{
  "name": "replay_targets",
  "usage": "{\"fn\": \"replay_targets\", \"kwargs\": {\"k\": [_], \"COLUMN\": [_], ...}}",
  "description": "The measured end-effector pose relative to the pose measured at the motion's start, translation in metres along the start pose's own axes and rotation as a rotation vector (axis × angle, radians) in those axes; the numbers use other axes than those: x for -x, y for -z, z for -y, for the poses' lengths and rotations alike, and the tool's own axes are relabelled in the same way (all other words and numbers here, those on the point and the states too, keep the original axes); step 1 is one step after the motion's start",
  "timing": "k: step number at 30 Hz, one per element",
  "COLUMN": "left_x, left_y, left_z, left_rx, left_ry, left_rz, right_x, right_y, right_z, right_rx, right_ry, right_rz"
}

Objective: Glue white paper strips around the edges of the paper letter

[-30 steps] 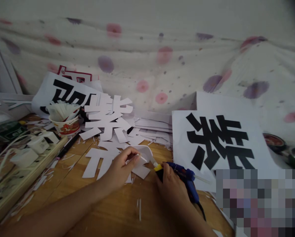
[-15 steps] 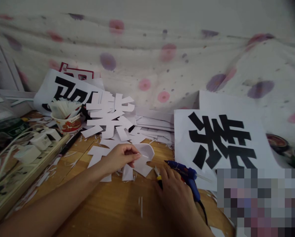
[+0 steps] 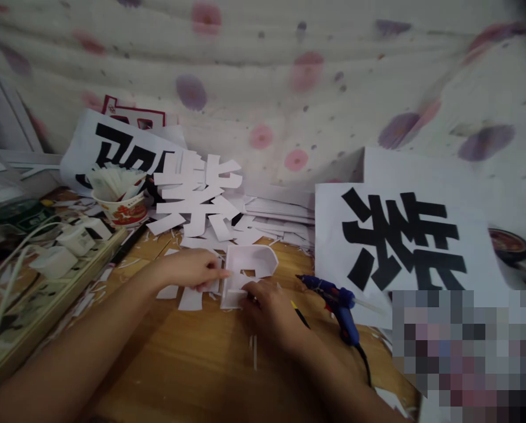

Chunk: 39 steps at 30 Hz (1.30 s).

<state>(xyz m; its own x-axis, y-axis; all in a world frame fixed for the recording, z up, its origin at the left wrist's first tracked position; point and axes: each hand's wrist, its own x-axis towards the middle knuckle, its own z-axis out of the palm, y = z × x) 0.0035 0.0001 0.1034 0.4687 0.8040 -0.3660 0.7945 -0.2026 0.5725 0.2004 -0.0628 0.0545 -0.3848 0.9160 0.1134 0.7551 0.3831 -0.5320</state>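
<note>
A white letter piece (image 3: 263,258) with raised walls and a small rectangular hole stands on the wooden table before me. My left hand (image 3: 194,270) reaches it from the left, index finger stretched out against its left wall and the other fingers curled loosely. Over its lower right part bends my right hand (image 3: 274,311), fingertips closed at the front wall; the exact grip is partly hidden. Beside that hand lies a yellow-and-black craft knife (image 3: 300,315), partly covered. To the right rests a blue hot glue gun (image 3: 333,299) with a glue stick in its back.
Flat white cut-outs (image 3: 190,298) lie left of the piece. Behind is a large white cut character (image 3: 196,200). A paper cup of strips (image 3: 124,208) and a power strip (image 3: 99,258) stand left. A printed character sheet (image 3: 333,235) leans at right. Thin scraps litter the wood.
My right hand has left the knife and moved left onto the letter piece. My left hand has shifted left, its pinch loosened into a stretched index finger. The view has tilted down slightly.
</note>
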Motion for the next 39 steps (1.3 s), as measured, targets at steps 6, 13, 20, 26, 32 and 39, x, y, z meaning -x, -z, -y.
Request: {"fn": "replay_targets", "kwargs": {"k": [6,13,20,26,32,39], "left_x": [-0.011,-0.025,-0.031,-0.03,-0.031,-0.03], "left_y": [-0.006,-0.017,-0.023,-0.024,-0.025,-0.025], "left_z": [0.003,0.015,0.026,0.03,0.032,0.025], "left_rx": [0.152,0.324,0.4,0.476,0.495,0.461], "left_ry": [0.092,0.082,0.053,0.03,0.015,0.101], "left_rz": [0.525,0.675,0.746,0.749,0.767,0.727], "right_x": [-0.001,-0.001,-0.003,-0.005,-0.005,-0.006], "right_y": [-0.005,-0.008,-0.009,-0.008,-0.008,-0.008], "right_z": [-0.004,-0.005,-0.008,-0.009,-0.009,-0.009], "right_rx": [0.114,0.169,0.185,0.161,0.156,0.141], "right_ry": [0.068,0.107,0.172,0.2,0.215,0.192], "right_rz": [0.023,0.006,0.003,0.015,0.013,0.008]}}
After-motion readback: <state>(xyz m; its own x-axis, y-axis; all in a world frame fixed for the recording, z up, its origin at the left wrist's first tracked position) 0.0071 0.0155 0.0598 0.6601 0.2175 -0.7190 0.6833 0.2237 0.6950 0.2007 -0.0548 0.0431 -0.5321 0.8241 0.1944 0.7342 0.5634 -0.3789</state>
